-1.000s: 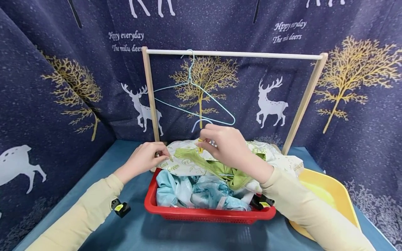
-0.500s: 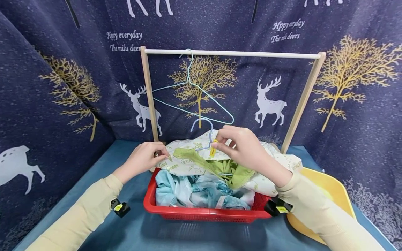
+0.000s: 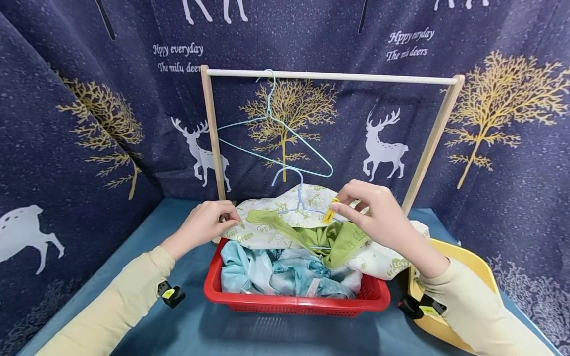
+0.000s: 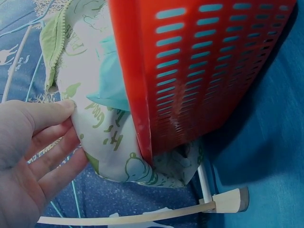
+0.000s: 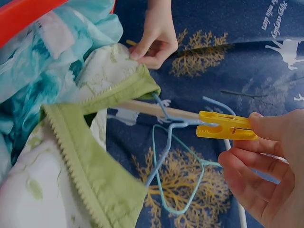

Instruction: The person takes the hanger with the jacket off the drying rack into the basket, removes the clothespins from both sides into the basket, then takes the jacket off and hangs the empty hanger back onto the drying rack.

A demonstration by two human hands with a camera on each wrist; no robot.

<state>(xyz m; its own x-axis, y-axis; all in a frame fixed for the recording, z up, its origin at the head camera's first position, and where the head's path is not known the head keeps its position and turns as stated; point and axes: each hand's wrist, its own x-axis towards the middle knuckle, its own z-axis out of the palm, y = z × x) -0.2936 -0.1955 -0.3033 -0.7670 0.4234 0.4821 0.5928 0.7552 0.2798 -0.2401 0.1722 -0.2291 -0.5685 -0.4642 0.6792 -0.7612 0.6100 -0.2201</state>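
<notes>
Right hand [image 3: 376, 210] pinching yellow clothespin [image 3: 330, 212] near green collar [image 3: 349, 240]. Left hand [image 3: 202, 225] pinching edge of white garment [image 3: 267, 241]; print reads "Good Green", "I Love". Garment draped over red basket [image 3: 296, 302]. Backdrop [image 3: 356, 29]: "Hppy everyday", "The milu deers".

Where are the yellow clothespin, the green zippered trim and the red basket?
Yellow clothespin [image 5: 229, 131]: right wrist view, middle of its body.
Green zippered trim [image 5: 97, 156]: right wrist view, its nearer fabric panel.
Red basket [image 3: 296, 301]: head view, its front rim.

Wrist views dimmer, seemingly hazy
</notes>
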